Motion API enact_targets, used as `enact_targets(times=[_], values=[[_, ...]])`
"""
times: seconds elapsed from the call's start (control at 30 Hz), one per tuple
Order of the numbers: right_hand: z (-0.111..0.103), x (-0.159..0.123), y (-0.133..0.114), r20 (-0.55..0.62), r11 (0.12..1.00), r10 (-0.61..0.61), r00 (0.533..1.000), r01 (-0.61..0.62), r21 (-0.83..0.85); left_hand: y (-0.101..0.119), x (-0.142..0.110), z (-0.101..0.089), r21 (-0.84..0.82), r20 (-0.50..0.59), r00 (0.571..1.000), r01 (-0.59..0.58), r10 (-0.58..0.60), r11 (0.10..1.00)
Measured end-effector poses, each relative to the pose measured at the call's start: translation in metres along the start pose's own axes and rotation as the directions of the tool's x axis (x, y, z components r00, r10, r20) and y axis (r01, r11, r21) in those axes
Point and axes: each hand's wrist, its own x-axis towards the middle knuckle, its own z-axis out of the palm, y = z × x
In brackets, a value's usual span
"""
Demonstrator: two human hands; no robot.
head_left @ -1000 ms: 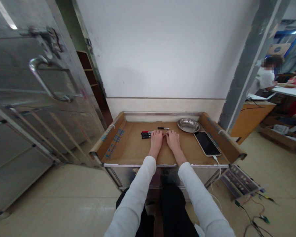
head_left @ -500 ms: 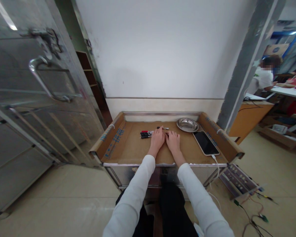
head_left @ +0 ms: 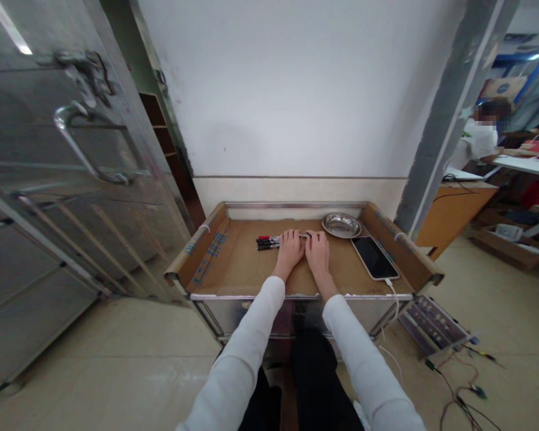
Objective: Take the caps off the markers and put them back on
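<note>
Wall-backed worktop, lined in brown cardboard with raised sides. Left hand and right hand: side by side near the middle, fingers bent downward; whether they pinch cannot be told. One slim dark-and-silver piece, apparently a pen: between the two hands, at their fingertips, long axis left to right, neither hand clearly nearer. Bundled red and black pens: just left of the left hand, roughly parallel; right ends covered. Steel dish and phone: beyond the right hand. Obscured: undersides of fingers, the piece's ends, exact pen count.
</note>
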Motion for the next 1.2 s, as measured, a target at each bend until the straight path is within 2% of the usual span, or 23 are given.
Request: enact_targets(times=[0.1, 0.27, 0.4, 0.5, 0.57, 0.77, 0.93, 1.0, 1.07, 1.13, 1.2], values=[[-0.001, -0.002, 0.001, -0.029, 0.997, -0.014, 0.999, 0.016, 0.069, -0.001, -0.002, -0.002, -0.032, -0.055, 0.998, -0.029, 0.027, 0.999], [-0.005, -0.006, 0.001, 0.009, 0.99, 0.014, 1.0, -0.015, 0.137, -0.006, -0.002, 0.0, -0.079, 0.115, 0.989, -0.087, 0.096, 0.993], [-0.006, -0.008, 0.003, 0.056, 0.986, 0.052, 0.997, -0.06, 0.155, -0.007, -0.004, -0.001, -0.162, 0.133, 0.982, -0.113, 0.135, 0.98], [-0.007, -0.008, 0.006, 0.058, 0.979, 0.105, 0.993, -0.114, 0.167, -0.007, -0.007, -0.004, -0.259, 0.105, 0.982, -0.126, 0.158, 0.957], [-0.007, -0.009, 0.008, 0.061, 0.975, 0.135, 0.989, -0.144, 0.168, -0.007, -0.008, -0.006, -0.291, 0.066, 0.989, -0.108, 0.132, 0.951], [-0.007, -0.011, 0.008, 0.083, 0.976, 0.142, 0.986, -0.153, 0.153, -0.005, -0.013, -0.013, -0.234, -0.042, 0.996, -0.085, 0.077, 0.969], [-0.01, -0.01, 0.005, 0.115, 0.982, 0.154, 0.981, -0.165, 0.094, -0.004, -0.015, -0.017, -0.196, -0.06, 0.996, -0.077, 0.066, 0.978], [-0.014, -0.01, 0.001, 0.137, 0.987, 0.108, 0.985, -0.123, 0.105, -0.004, -0.015, -0.017, -0.206, -0.056, 0.996, -0.079, 0.069, 0.975], [-0.019, -0.009, -0.005, 0.172, 0.985, -0.028, 0.985, -0.003, 0.175, -0.005, -0.015, -0.018, -0.245, -0.057, 0.998, -0.052, 0.039, 0.968], [-0.025, -0.01, -0.011, 0.245, 0.952, -0.213, 0.946, 0.144, 0.271, -0.007, -0.016, -0.02, -0.309, -0.07, 0.997, -0.004, -0.019, 0.951], [-0.028, -0.01, -0.015, 0.258, 0.923, -0.294, 0.92, 0.203, 0.327, -0.007, -0.018, -0.022, -0.363, -0.096, 0.993, 0.033, -0.073, 0.931]])
